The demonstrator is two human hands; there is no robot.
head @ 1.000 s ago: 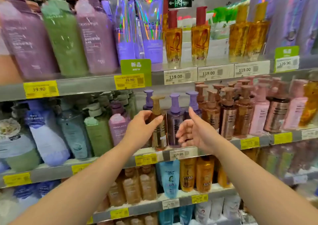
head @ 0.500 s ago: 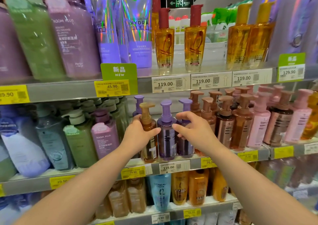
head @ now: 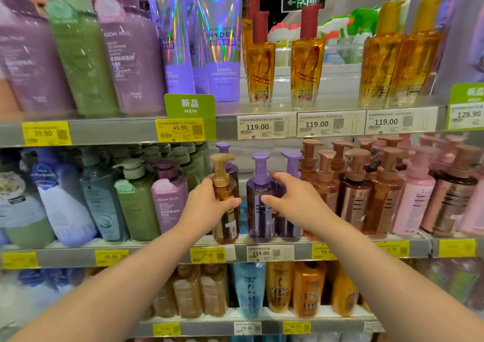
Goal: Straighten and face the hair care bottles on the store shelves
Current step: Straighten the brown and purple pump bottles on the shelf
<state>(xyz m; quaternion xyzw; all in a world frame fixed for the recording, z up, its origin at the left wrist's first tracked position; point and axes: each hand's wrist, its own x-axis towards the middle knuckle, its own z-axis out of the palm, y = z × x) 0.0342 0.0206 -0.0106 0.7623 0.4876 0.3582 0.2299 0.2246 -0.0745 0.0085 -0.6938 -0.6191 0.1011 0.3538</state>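
Your left hand [head: 207, 208] grips the amber pump bottle [head: 225, 200] on the middle shelf [head: 146, 255]: thumb curled across its front, fingers wrapped behind it. The bottle stands upright at the shelf's front edge, its base just behind the lip.

Your right hand [head: 296, 203] is at 3 o'clock from that bottle, cupped around two purple pump bottles. The thumb touches the front purple bottle [head: 260, 197]; the fingers curl over the second purple bottle [head: 290, 174] at its right. I cannot tell how firmly they clamp.

Open room: a narrow gap separates the amber bottle from the front purple bottle, with white back panel showing above it. At 9 o'clock of your left hand, a mauve bottle [head: 170, 197] stands near the wrist. At 3 o'clock of your right hand, the brown pump bottles [head: 353, 192] begin just beside the knuckles, packed tight.

Count, middle shelf centre: one amber pump bottle in front; three purple pump tops visible, one of them behind the amber bottle [head: 223, 149]. The brown and pink rows to the right are too crowded and blurred to count.

Count, top shelf [head: 117, 129]: two holographic tubes in front [head: 222, 40], two red-capped gold oil bottles in front [head: 306, 61], two larger gold bottles at 2 o'clock [head: 400, 61].

Price tags line each shelf lip; three white ones read 119.00 [head: 330, 124].
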